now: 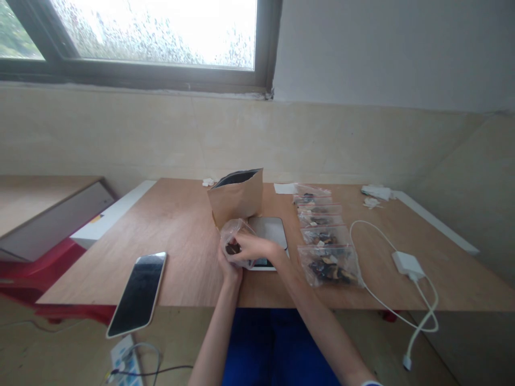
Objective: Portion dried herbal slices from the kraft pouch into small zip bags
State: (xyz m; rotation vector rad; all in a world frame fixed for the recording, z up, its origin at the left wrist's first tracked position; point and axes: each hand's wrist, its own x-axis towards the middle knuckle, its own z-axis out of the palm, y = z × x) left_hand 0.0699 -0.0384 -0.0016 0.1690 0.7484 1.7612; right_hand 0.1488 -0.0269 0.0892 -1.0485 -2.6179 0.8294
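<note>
A clear plastic bag (pixel 230 229) with dark dried pieces (pixel 233 249) inside is held over the table's near middle, its mouth facing up. From below and the left, my left hand (pixel 227 267) is closed around it. My right hand (pixel 254 247) reaches in at the bag's mouth with bent fingers. Its fingertips are partly hidden among the dark pieces, so what they pinch is unclear. Just behind stands an open brown kraft pouch (pixel 237 199). A flat kitchen scale (pixel 270 229) lies partly under my right hand.
Several zip bags of dried pieces (pixel 330 268) form a column right of the scale. A white adapter (pixel 407 265) with looped cable lies farther right. A tablet-like device (pixel 139 295) overhangs the front left edge. White scraps (pixel 376 192) lie at the back right.
</note>
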